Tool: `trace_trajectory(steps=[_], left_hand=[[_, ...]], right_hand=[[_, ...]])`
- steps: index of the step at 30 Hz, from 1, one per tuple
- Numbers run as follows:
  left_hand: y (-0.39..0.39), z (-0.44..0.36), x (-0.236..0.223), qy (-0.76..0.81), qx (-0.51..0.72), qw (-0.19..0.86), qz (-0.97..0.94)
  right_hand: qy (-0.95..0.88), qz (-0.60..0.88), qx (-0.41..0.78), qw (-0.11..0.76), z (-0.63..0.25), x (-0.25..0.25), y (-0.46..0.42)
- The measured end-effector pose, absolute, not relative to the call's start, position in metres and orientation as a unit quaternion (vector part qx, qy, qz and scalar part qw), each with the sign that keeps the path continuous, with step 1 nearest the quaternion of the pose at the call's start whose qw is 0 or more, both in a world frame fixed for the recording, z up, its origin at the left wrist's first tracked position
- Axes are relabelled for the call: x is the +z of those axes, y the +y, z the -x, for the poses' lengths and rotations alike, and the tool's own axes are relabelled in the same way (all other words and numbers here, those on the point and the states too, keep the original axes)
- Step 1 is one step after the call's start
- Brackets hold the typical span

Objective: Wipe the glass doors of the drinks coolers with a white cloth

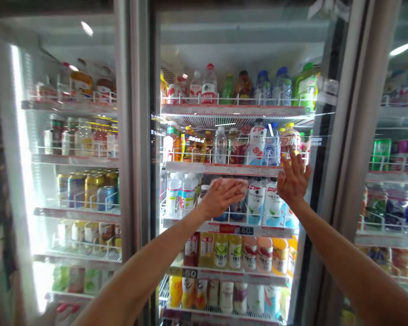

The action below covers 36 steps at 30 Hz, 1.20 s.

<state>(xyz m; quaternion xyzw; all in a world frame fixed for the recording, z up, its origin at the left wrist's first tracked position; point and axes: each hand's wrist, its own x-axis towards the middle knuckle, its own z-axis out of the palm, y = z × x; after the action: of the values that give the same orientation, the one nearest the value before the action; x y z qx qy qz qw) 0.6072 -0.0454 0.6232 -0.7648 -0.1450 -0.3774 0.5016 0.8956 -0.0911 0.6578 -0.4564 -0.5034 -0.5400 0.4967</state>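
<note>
My left hand (221,199) is out in front of the middle glass door (241,45), with its fingers lying over a pale pinkish cloth (236,182). The cloth shows along the upper edge of the fingers and appears to be against the glass. To the right, my right hand (294,179) is raised with its fingers spread and nothing in it. It is at or close to the glass near the right side of the door; actual contact is hard to make out. Behind both hands stand shelves of bottled drinks (257,199).
Metal door frames stand at left (136,136) and right (347,136). Beyond the left glass are shelves with cans (94,188) and bottles. The right cooler holds more drinks (382,151). Light reflections (87,28) show on the glass.
</note>
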Motion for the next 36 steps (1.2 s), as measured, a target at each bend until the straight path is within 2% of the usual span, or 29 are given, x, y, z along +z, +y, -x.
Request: trace_trajectory(steps=[2, 6, 8, 11, 13, 15, 19, 21, 23, 25, 27, 28, 33, 34, 36], left_hand=[[-0.044, -0.595, 0.623, -0.140, -0.374, 0.507, 0.764], [-0.032, -0.539, 0.655, -0.357, -0.624, 0.394, 0.573], [-0.033, -0.535, 0.656, -0.393, -0.661, 0.362, 0.527], [-0.042, -0.563, 0.626, -0.310, -0.555, 0.424, 0.645], [-0.048, -0.578, 0.608, -0.201, -0.420, 0.484, 0.741], [-0.048, -0.575, 0.611, -0.169, -0.372, 0.499, 0.765], [-0.037, -0.548, 0.664, -0.377, -0.599, 0.406, 0.578], [-0.035, -0.555, 0.679, -0.409, -0.633, 0.389, 0.530], [-0.037, -0.578, 0.675, -0.334, -0.567, 0.447, 0.606], [-0.041, -0.602, 0.664, -0.193, -0.437, 0.524, 0.705], [-0.043, -0.613, 0.665, -0.098, -0.332, 0.557, 0.755], [-0.042, -0.610, 0.672, -0.100, -0.326, 0.555, 0.759], [-0.037, -0.579, 0.733, -0.378, -0.607, 0.402, 0.571], [-0.037, -0.581, 0.736, -0.392, -0.620, 0.393, 0.554], [-0.040, -0.597, 0.725, -0.330, -0.562, 0.450, 0.610]], right_hand=[[-0.504, 0.457, -0.539, 0.497, -0.896, 0.658, -0.091], [-0.503, 0.457, -0.533, 0.504, -0.896, 0.658, -0.090], [-0.502, 0.453, -0.536, 0.506, -0.895, 0.658, -0.090], [-0.504, 0.451, -0.535, 0.506, -0.896, 0.658, -0.090], [-0.504, 0.453, -0.532, 0.508, -0.897, 0.658, -0.090], [-0.501, 0.449, -0.535, 0.511, -0.897, 0.658, -0.090], [-0.494, 0.428, -0.552, 0.518, -0.899, 0.657, -0.088], [-0.493, 0.426, -0.553, 0.519, -0.900, 0.657, -0.086], [-0.495, 0.427, -0.551, 0.519, -0.902, 0.656, -0.085], [-0.499, 0.424, -0.549, 0.519, -0.903, 0.656, -0.085], [-0.500, 0.421, -0.548, 0.522, -0.904, 0.656, -0.084], [-0.500, 0.419, -0.547, 0.524, -0.904, 0.655, -0.084], [-0.488, 0.409, -0.556, 0.534, -0.905, 0.655, -0.084], [-0.485, 0.409, -0.557, 0.536, -0.905, 0.655, -0.084], [-0.487, 0.409, -0.556, 0.536, -0.905, 0.655, -0.084]])
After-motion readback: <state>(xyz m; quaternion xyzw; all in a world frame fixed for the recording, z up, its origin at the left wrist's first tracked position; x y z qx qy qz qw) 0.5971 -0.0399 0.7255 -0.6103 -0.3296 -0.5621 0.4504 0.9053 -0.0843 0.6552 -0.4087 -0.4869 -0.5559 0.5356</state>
